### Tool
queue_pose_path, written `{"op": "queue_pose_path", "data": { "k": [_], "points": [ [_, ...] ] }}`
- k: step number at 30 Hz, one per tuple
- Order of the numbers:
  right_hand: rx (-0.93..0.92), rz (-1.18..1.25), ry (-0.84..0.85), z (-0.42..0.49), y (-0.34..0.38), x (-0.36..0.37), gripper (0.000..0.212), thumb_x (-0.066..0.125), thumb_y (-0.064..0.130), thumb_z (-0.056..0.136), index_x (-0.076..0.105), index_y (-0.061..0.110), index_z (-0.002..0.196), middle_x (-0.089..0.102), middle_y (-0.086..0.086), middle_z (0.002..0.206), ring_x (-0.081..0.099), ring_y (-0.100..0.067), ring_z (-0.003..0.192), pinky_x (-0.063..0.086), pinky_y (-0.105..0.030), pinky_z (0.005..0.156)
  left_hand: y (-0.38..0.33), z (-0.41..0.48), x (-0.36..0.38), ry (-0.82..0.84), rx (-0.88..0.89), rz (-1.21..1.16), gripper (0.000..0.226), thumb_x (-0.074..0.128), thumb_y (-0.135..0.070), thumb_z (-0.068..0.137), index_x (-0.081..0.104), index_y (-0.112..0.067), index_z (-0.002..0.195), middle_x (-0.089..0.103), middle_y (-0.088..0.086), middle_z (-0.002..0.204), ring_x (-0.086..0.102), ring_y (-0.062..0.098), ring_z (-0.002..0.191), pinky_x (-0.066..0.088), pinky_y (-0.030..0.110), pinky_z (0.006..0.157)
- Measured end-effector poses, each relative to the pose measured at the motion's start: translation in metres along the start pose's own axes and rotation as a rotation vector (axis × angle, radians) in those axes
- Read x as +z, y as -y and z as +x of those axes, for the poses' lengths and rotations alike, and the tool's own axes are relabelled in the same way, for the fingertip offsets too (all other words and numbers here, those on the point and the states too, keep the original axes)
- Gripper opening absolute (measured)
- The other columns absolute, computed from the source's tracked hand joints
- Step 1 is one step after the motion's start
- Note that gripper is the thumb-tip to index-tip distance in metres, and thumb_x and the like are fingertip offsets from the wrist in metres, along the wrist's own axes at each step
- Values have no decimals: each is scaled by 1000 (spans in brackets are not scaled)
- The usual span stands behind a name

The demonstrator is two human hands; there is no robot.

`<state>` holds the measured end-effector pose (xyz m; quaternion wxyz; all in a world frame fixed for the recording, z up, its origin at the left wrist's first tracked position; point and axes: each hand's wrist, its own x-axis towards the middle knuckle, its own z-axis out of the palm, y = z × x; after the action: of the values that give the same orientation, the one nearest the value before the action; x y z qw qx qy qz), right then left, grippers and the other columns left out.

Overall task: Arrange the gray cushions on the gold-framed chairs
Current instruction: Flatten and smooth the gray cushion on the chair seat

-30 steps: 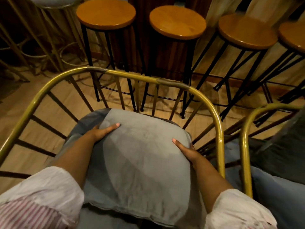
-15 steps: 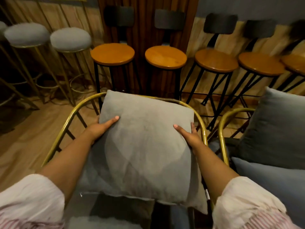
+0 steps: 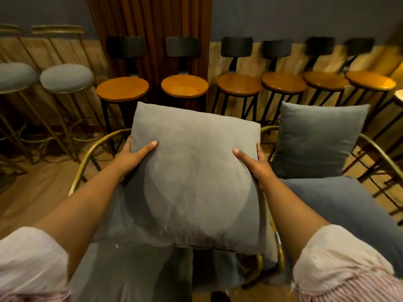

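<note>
You are gripping the gray cushion by both side edges, left hand and right hand, above the near gold-framed chair. Releasing early risks it toppling forward off the backrest.

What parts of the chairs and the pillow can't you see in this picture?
- Head view: the near gold-framed chair has its seat and back hidden by the gray cushion that the left hand and right hand hold.
- The held cushion's back side faces away.
- The right chair is cut off by the picture's right edge.
- The far stools on the right are blurred.
</note>
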<state>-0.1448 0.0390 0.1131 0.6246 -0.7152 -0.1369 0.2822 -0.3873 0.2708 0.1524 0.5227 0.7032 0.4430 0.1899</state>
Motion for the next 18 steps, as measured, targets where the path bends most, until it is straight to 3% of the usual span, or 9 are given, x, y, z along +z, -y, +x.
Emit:
{"op": "queue_pose_path", "data": {
  "k": [3,7,12,15,18],
  "points": [
    [15,6,-95,-16,-7,-44,105,79,42,70,13,30,151,38,-5,150,48,-26,124,43,-37,98,-12,-6,32,93,0,40,112,63,-82,49,22,-43,145,41,0,149,43,31,133,34,49,111],
    [56,60,-183,-34,-23,-108,109,81,42,67,13,32,151,36,-4,152,47,-28,127,42,-42,102,-27,-19,97,186,59,61,103,64,-74,61,20,-40,147,42,1,148,44,31,131,36,43,109],
    [100,21,-313,-43,-46,-198,108,80,49,65,14,34,150,33,-3,154,44,-30,130,42,-42,100,-35,-30,190,308,41,45,111,65,-81,49,22,-45,144,46,1,145,47,32,128,39,51,107],
    [109,13,-381,-37,-56,-254,105,80,46,67,19,30,150,38,-3,151,47,-28,128,43,-37,90,-44,-34,256,355,11,0,109,69,-73,54,25,-35,146,45,2,146,48,30,128,40,45,106],
    [150,7,-394,-20,-62,-314,121,84,58,51,19,34,150,38,-1,151,50,-29,125,47,-42,97,-58,-33,328,377,-5,-20,99,70,-64,63,28,-31,146,46,1,145,48,27,128,41,37,103]
  ]
}}
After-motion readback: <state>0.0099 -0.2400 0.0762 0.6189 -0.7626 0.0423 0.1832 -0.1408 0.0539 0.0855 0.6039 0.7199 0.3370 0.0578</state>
